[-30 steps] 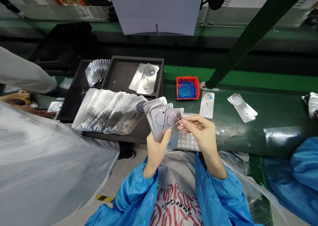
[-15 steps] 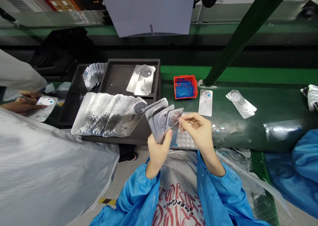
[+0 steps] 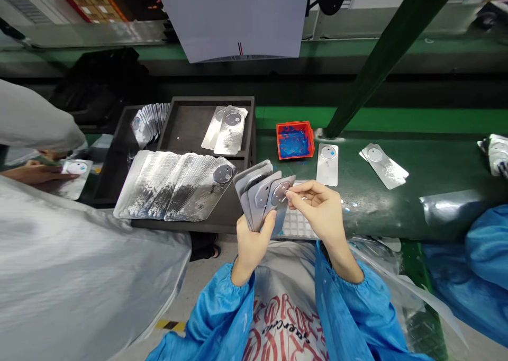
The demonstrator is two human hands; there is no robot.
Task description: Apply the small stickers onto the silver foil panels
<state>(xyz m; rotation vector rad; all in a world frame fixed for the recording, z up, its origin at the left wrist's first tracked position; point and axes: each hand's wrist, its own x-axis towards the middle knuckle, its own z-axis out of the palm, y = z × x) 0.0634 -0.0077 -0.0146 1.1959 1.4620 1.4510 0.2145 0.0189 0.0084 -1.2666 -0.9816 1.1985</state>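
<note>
Since the earlier frame almost nothing has moved: both hands hold the same pose, and only the co-worker's hand (image 3: 34,171) at the far left has shifted slightly with its plate. The left hand (image 3: 254,236) is closed around the lower ends of a fanned stack of grey metal phone-back plates with round camera rings (image 3: 257,191), thumb pressed across the front plate, held upright just above the near edge of the dark green counter (image 3: 397,202). The right hand (image 3: 319,210) is half curled, its thumb and forefinger pinched together at the round ring of the front plate; whatever they pinch is too small to tell. Left of the hands, a long row of silvery plates (image 3: 174,183) leans across a black foam tray (image 3: 190,123). Beyond the hands sits a small orange bin with blue contents (image 3: 295,140), with 1 single plate (image 3: 328,164) lying flat just right of it.
</note>
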